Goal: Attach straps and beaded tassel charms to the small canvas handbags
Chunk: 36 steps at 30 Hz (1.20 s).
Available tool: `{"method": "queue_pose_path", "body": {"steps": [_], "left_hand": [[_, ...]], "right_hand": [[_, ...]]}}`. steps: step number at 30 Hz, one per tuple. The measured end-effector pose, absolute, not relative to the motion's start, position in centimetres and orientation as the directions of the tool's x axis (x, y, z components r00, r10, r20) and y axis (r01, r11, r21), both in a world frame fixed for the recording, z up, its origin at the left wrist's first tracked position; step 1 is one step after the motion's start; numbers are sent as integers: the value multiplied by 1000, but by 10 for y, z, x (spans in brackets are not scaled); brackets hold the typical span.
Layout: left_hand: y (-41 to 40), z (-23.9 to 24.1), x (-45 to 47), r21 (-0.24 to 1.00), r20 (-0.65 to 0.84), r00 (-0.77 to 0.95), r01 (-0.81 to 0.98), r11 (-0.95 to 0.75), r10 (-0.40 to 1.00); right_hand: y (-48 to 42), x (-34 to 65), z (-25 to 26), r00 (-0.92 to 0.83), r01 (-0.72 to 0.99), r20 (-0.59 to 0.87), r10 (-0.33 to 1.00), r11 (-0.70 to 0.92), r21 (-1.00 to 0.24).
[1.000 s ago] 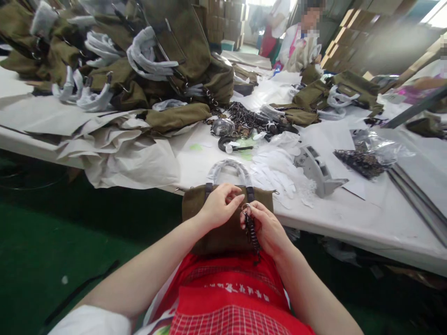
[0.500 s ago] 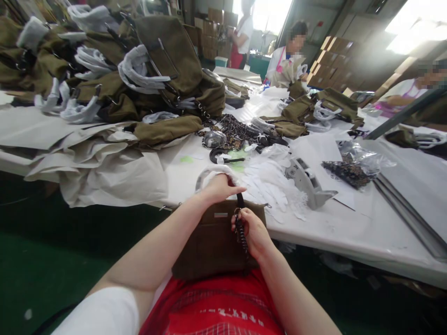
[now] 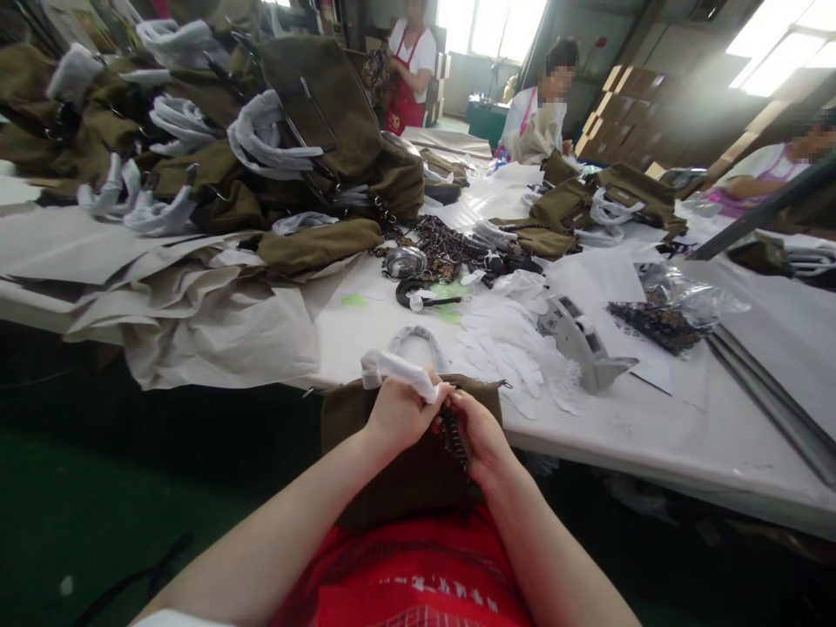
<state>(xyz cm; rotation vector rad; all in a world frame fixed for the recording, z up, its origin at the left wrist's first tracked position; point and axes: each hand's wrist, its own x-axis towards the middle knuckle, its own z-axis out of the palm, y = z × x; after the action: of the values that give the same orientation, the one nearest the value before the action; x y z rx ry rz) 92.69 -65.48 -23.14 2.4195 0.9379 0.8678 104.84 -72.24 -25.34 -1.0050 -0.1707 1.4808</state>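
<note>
An olive-brown handbag (image 3: 392,479) stands upright against my red apron, at the table's front edge. My left hand (image 3: 401,414) is closed around the bag's handle (image 3: 398,370), which is wrapped in white padding; its fingertips come close to my right hand. At the bag's upper right, my right hand (image 3: 476,431) pinches the top of a dark braided chain strap (image 3: 455,440) that hangs down the bag's front. Behind the left hand a second wrapped handle (image 3: 418,333) arches up. The fingertips of both hands nearly meet and hide the fastening between them.
A big heap of olive bags (image 3: 313,104) covers the table's left. Further back lie dark chains (image 3: 437,239). To the right are white paper scraps (image 3: 502,340), a grey tape dispenser (image 3: 581,344) and a plastic bag of chains (image 3: 666,313). Co-workers stand beyond the table.
My left hand has come down and nearer, bringing the wrapped handle toward my right hand. The right hand stays at the chain strap. A co-worker at the back has turned and shifted left.
</note>
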Motion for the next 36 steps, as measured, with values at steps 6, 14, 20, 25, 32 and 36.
{"method": "queue_pose_path", "body": {"steps": [6, 14, 20, 25, 32, 36], "left_hand": [[-665, -243, 916, 256, 696, 613, 276, -926, 375], [-672, -232, 895, 938, 195, 459, 171, -301, 867], [-706, -230, 887, 923, 154, 556, 215, -320, 817], [-744, -211, 880, 779, 223, 820, 175, -602, 527], [-705, -162, 765, 981, -119, 986, 134, -140, 115], [-669, -199, 734, 926, -353, 685, 354, 133, 637]], "right_hand": [[-728, 1048, -246, 12, -856, -509, 860, -255, -450], [-753, 1055, -240, 225, -151, -117, 967, -84, -985], [-767, 1081, -206, 48, 796, 339, 939, 169, -582], [-770, 1072, -217, -231, 845, 137, 963, 268, -463], [-812, 1075, -212, -393, 740, 176, 903, 424, -522], [-825, 1069, -201, -474, 715, 152, 867, 480, -509]]}}
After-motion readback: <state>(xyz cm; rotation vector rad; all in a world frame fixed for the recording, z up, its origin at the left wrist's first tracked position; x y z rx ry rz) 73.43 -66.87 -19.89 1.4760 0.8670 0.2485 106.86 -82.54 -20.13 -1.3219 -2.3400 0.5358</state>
